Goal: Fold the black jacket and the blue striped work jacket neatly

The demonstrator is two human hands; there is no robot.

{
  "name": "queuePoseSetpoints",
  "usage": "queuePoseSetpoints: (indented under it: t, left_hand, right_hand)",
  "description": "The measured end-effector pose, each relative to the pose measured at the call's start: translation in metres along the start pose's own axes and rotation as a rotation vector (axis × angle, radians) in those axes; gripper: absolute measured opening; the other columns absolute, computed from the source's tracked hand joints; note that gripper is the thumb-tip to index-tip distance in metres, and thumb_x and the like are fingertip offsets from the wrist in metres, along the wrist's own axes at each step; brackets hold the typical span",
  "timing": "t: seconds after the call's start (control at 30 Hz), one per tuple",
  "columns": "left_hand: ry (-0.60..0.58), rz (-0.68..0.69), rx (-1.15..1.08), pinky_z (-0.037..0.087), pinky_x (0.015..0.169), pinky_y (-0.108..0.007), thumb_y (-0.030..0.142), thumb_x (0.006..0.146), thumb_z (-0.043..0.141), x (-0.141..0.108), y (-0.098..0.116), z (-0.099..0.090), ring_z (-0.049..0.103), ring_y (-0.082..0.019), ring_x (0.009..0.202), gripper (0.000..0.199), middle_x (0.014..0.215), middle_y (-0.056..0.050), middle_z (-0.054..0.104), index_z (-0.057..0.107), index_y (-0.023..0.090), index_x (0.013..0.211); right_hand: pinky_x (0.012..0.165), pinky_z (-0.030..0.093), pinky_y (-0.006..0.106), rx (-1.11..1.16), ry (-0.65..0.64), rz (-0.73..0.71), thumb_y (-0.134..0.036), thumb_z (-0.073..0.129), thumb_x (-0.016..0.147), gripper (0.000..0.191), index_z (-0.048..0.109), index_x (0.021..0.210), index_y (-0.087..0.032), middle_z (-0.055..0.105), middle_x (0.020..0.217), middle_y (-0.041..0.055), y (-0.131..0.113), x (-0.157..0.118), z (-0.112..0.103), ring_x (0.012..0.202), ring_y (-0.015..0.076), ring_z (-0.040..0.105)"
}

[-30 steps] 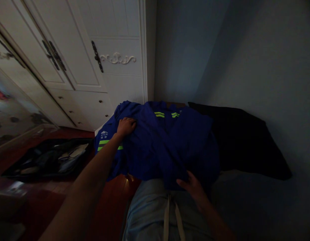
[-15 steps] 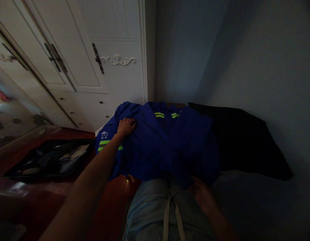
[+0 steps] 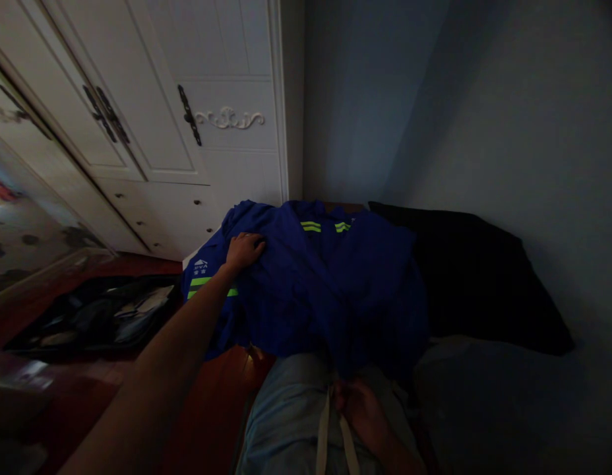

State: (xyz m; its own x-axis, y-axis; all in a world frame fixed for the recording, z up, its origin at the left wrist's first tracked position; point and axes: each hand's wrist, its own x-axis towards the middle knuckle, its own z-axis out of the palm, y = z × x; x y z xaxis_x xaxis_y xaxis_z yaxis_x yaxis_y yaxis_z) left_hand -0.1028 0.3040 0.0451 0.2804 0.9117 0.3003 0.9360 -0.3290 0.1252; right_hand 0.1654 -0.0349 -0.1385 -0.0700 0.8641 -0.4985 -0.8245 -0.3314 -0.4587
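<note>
A blue work jacket [image 3: 296, 290] with yellow-green reflective stripes is spread out in front of me, its near edge over my lap. On its left part, close to the shoulder, my left hand [image 3: 245, 251] rests palm down with its fingers laid on the cloth. White lettering and a logo show on the sleeve beside that forearm. Low in the view, above the drawstrings [image 3: 324, 429] of my grey trousers [image 3: 281, 409], my right hand [image 3: 358, 404] has curled fingers at the jacket's lower edge, seemingly pinching it. Dim light partly hides those fingertips.
A black pillow-like item [image 3: 484, 284] lies to the right against the grey wall [image 3: 533, 132]. Behind the jacket on the left stands a white wardrobe [image 3: 237, 165] with dark handles. An open black suitcase [image 3: 93, 313] with contents sits on the reddish floor [image 3: 207, 409].
My right hand has moved left across my lap, and the jacket's near edge has shifted left with it. My left hand stays at the same spot on the jacket.
</note>
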Motion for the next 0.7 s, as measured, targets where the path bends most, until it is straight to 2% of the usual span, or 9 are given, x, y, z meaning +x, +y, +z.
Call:
queuePoseSetpoints:
  t: [0.1, 0.2, 0.33, 0.5, 0.6, 0.7]
  left_hand:
    - [0.001, -0.002, -0.003, 0.04, 0.104, -0.049, 0.047, 0.092, 0.04, -0.001, 0.001, -0.001, 0.051, -0.03, 0.126, 0.047, 0.131, -0.007, 0.064, 0.065, 0.024, 0.124]
    - [-0.003, -0.01, -0.001, 0.04, 0.104, -0.049, 0.046, 0.092, 0.04, -0.001, 0.003, -0.003, 0.05, -0.031, 0.127, 0.048, 0.131, -0.007, 0.064, 0.064, 0.023, 0.125]
    - [-0.009, -0.011, -0.006, 0.039, 0.106, -0.047, 0.046, 0.092, 0.04, -0.001, 0.003, -0.003, 0.051, -0.029, 0.126, 0.047, 0.131, -0.005, 0.064, 0.064, 0.023, 0.126]
    - [-0.005, -0.008, 0.001, 0.039, 0.106, -0.047, 0.046, 0.091, 0.041, 0.0, 0.002, -0.002, 0.051, -0.029, 0.125, 0.047, 0.131, -0.006, 0.064, 0.065, 0.023, 0.125]
    - [-0.002, -0.012, 0.0, 0.039, 0.106, -0.047, 0.046, 0.091, 0.041, 0.0, 0.001, 0.0, 0.051, -0.029, 0.126, 0.048, 0.131, -0.006, 0.064, 0.065, 0.023, 0.125]
    - [0.003, -0.014, -0.003, 0.039, 0.107, -0.047, 0.046, 0.091, 0.041, 0.0, 0.0, 0.0, 0.051, -0.029, 0.127, 0.047, 0.13, -0.006, 0.064, 0.064, 0.024, 0.125]
  right_hand:
    - [0.06, 0.049, 0.025, 0.08, 0.02, 0.097, -0.019, 0.082, 0.06, 0.018, 0.068, 0.067, -0.012, 0.071, 0.072, 0.0053, 0.001, 0.005, -0.003, 0.061, 0.0136, 0.063]
    - [0.062, 0.049, 0.028, 0.149, -0.017, 0.126, -0.019, 0.082, 0.058, 0.018, 0.066, 0.064, -0.012, 0.07, 0.069, 0.0044, -0.006, 0.011, -0.006, 0.061, 0.0145, 0.063]
    - [0.064, 0.048, 0.031, 0.19, -0.006, 0.059, -0.018, 0.081, 0.057, 0.018, 0.063, 0.061, -0.016, 0.066, 0.064, 0.0, -0.012, 0.014, -0.01, 0.063, 0.0154, 0.063]
    - [0.069, 0.047, 0.036, 0.043, -0.071, -0.061, -0.027, 0.077, 0.066, 0.021, 0.058, 0.061, -0.018, 0.062, 0.06, -0.0012, -0.019, 0.008, -0.006, 0.063, 0.0161, 0.06]
    - [0.067, 0.044, 0.036, -0.008, -0.085, -0.124, -0.034, 0.075, 0.071, 0.026, 0.056, 0.061, -0.019, 0.058, 0.058, -0.0012, -0.022, 0.004, 0.0, 0.061, 0.0156, 0.056]
    - [0.064, 0.042, 0.034, 0.035, -0.063, -0.127, -0.038, 0.076, 0.071, 0.036, 0.049, 0.055, -0.019, 0.049, 0.049, -0.0035, -0.025, -0.001, 0.008, 0.053, 0.0124, 0.047]
